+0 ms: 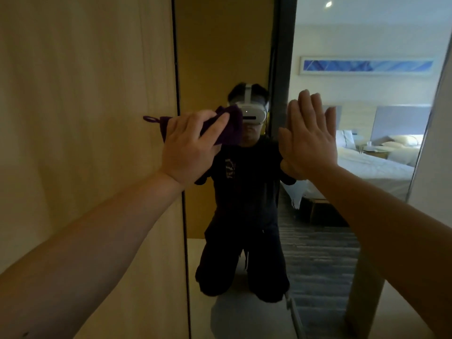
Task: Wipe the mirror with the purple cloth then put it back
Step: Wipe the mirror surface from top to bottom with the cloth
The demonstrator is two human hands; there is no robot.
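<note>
Your purple cloth (226, 127) is a dark, soft, bunched piece of fabric with a fuzzy nap, and a small sewn hanging loop sticks out from its left end over the wood. It sits pressed against the mirror (227, 57), close to the mirror's left edge and level with your reflected headset. Your left hand (189, 149) covers most of it; the grip is curled round the cloth, with the index finger laid straight across the fabric. Your right hand (309, 139) stands flat on the glass to the right, fingers straight and close together, palm meeting its own reflection. The mirror is a tall, smooth pane with a thin dark edge, set beside a pale wood-grain panel (85, 106) with a matte finish. In the glass you can see a white bed (371, 167) and striped grey carpet.
</note>
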